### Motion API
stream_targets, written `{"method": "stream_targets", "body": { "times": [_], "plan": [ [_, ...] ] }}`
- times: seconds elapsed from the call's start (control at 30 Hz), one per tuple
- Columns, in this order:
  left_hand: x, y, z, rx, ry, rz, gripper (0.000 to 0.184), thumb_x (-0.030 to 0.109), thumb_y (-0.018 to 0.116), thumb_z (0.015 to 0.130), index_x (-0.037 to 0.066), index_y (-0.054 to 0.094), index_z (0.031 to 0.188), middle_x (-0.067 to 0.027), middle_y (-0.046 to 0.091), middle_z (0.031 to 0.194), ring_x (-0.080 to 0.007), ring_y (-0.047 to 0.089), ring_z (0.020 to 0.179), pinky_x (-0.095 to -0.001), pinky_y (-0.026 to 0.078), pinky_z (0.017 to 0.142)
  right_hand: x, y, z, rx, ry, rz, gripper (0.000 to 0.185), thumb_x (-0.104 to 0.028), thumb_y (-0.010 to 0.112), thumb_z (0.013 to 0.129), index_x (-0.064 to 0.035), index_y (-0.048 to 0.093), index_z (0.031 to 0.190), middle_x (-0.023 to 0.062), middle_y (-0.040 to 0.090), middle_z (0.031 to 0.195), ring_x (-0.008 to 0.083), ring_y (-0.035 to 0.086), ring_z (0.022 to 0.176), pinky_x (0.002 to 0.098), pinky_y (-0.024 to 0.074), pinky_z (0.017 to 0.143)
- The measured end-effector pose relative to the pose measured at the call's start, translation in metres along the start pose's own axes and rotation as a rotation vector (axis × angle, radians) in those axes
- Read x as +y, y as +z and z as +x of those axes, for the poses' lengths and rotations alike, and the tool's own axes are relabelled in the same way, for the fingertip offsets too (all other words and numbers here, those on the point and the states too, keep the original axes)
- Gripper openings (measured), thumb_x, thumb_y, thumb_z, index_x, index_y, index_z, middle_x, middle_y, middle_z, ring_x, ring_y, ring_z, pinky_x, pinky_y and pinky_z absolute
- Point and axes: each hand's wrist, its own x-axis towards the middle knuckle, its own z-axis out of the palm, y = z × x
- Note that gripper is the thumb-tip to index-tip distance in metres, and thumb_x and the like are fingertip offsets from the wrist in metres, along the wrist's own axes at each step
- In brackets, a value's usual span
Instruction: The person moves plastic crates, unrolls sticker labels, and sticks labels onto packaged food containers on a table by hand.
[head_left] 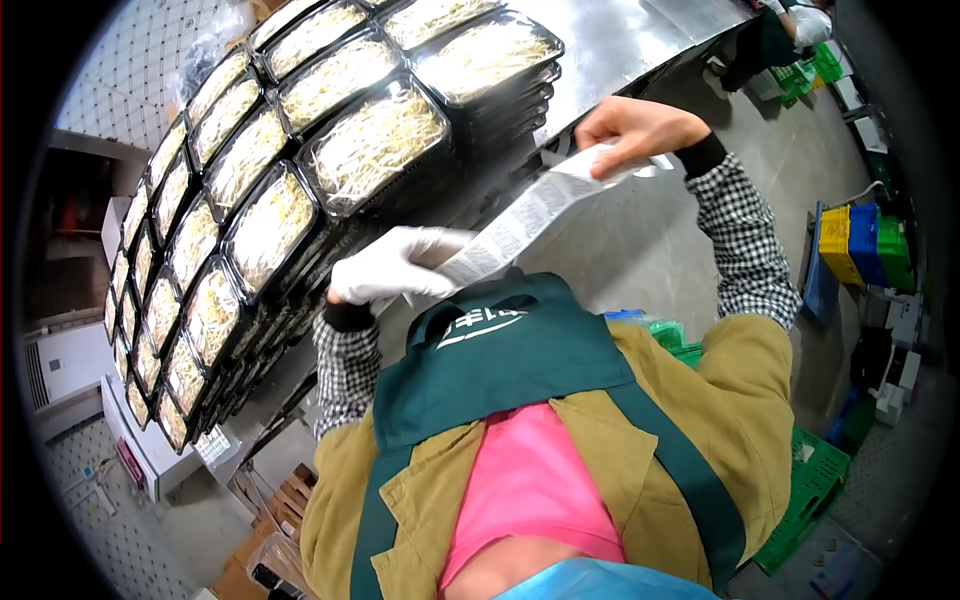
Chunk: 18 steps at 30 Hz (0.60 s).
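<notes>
A long white strip of printed labels (530, 215) stretches slantwise between my two hands, in front of my chest. My left hand (395, 265), in a white glove, is closed around the strip's lower end. At the upper end my bare right hand (640, 135) pinches the strip between thumb and fingers, and a short curled end sticks out beyond it. Beside my left hand stand stacked black trays of bean sprouts (375, 145) under clear covers, in several rows.
The trays stand on a shiny metal table (630, 40). A co-worker (775, 45) is at the far upper right. Yellow, blue and green crates (865, 245) stand to the right, and a green crate (805, 490) lies low beside me. Cardboard (245, 560) is at the lower left.
</notes>
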Motion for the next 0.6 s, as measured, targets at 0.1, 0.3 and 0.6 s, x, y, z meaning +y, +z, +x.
{"method": "stream_targets", "body": {
  "times": [0.1,0.3,0.6],
  "plan": [
    [0.02,0.023,0.039,-0.052,0.236,-0.033,0.053,0.013,0.069,0.079,-0.002,0.048,0.125,-0.0044,0.062,0.106,-0.005,0.054,0.08,-0.0195,0.046,0.068,-0.031,0.015,0.037,-0.073,-0.119,-0.153,0.032,-0.032,0.07,0.079,-0.0016,0.061,0.076,-0.0008,0.054,0.061,0.0068,0.049,0.054,0.0235,0.0385,0.046],
    [0.014,-0.001,0.021,0.25,0.18,0.004,0.018,0.017,0.064,0.085,-0.001,0.065,0.089,-0.0085,0.067,0.076,-0.0096,0.06,0.064,-0.0218,0.047,0.058,-0.006,-0.016,0.019,0.055,-0.083,-0.082,0.027,-0.026,0.069,0.081,0.0,0.062,0.076,-0.0006,0.056,0.063,0.0054,0.05,0.054,0.02,0.0385,0.047],
    [0.018,0.016,0.056,0.096,0.108,0.026,0.036,0.011,0.063,0.085,-0.004,0.055,0.117,-0.0068,0.064,0.102,-0.009,0.059,0.087,-0.0231,0.049,0.073,-0.018,0.005,0.037,-0.078,-0.1,0.1,0.032,-0.033,0.068,0.081,-0.0026,0.061,0.076,0.0017,0.06,0.066,0.0063,0.054,0.056,0.0201,0.0419,0.047]
  ]
}}
